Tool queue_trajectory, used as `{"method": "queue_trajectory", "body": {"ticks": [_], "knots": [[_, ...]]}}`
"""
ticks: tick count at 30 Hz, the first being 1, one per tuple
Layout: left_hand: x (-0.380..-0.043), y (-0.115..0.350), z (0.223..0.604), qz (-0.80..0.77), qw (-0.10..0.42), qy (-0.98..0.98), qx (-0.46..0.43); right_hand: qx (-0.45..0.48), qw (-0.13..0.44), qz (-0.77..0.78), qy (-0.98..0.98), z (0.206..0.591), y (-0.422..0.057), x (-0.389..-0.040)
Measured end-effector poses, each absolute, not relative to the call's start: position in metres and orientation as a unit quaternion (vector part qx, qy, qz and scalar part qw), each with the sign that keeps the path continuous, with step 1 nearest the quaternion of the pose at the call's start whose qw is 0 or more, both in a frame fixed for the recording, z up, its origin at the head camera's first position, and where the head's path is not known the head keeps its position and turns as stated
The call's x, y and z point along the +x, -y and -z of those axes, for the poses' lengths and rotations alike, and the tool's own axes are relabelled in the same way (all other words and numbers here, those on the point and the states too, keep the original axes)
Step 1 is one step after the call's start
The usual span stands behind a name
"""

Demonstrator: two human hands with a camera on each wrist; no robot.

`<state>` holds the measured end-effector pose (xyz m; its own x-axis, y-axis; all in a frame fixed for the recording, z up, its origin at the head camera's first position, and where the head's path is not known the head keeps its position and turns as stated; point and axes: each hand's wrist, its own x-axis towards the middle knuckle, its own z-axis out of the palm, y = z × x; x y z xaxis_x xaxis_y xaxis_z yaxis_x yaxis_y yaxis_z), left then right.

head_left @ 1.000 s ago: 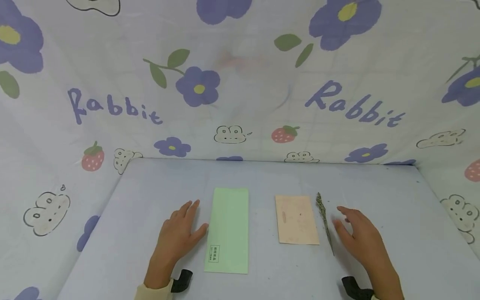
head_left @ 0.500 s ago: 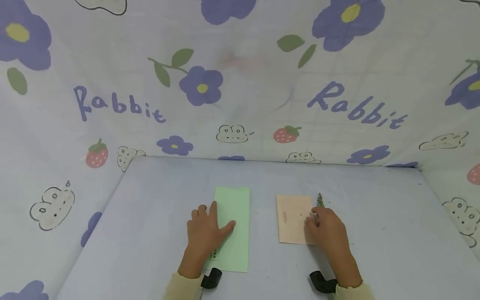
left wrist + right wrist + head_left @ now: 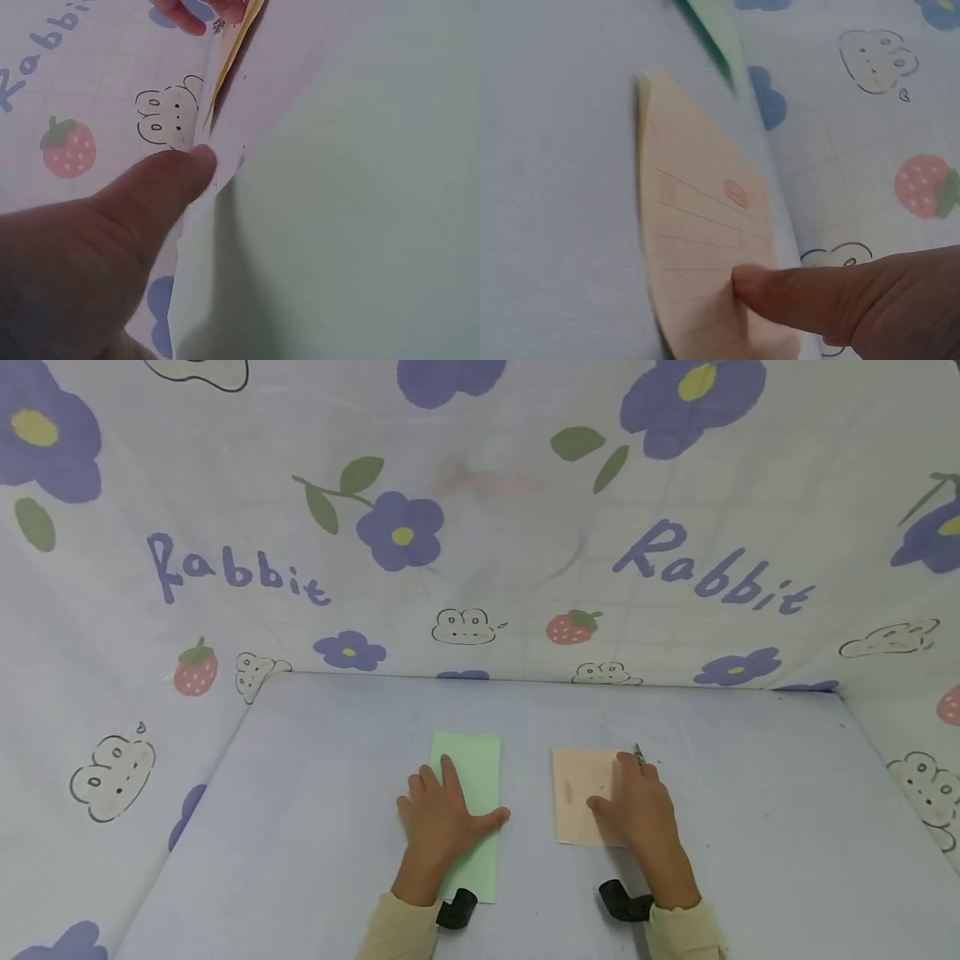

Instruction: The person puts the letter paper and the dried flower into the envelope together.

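My left hand lies spread over a long light green paper, its thumb reaching past the right edge. In the left wrist view that thumb stands beside the broad green sheet. My right hand covers the right part of a small peach paper. Its straight thumb rests on the face of the peach paper, which shows ruled lines and a faint reddish mark in the right wrist view. Only the tip of a dried plant sprig shows beyond the right fingers; the rest is hidden under the hand.
Both papers lie on a pale table backed by a printed cloth with flowers, strawberries and lettering. A dark wrist-camera piece sits at each cuff.
The left hand has moved right from beside the green paper onto it. The right hand has come in leftward, over the sprig and onto the peach paper, its thumb now spread out.
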<state>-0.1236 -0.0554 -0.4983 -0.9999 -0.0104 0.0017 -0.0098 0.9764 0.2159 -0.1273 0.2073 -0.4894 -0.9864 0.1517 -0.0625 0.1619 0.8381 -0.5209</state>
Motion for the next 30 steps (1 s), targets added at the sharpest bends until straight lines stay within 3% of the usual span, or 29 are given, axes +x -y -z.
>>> {"method": "queue_trajectory", "body": {"ticks": [9, 13, 18, 25, 30], "knots": [[-0.125, 0.052, 0.494, 0.137, -0.032, 0.99, -0.012, 0.062, 0.122, 0.354, -0.925, 0.476, -0.226, -0.138], [-0.126, 0.059, 0.493, 0.147, -0.05, 0.987, -0.038, 0.047, 0.143, 0.367, -0.918, 0.472, -0.233, -0.139], [-0.124, 0.067, 0.489, 0.162, -0.065, 0.981, -0.083, 0.045, 0.099, 0.399, -0.911, 0.468, -0.237, -0.137], [-0.12, 0.076, 0.48, 0.186, -0.079, 0.969, -0.138, 0.109, -0.001, 0.537, -0.837, 0.466, -0.255, -0.134], [-0.117, 0.081, 0.471, 0.181, -0.076, 0.96, -0.201, 0.138, -0.067, 0.605, -0.782, 0.482, -0.259, -0.139]]}}
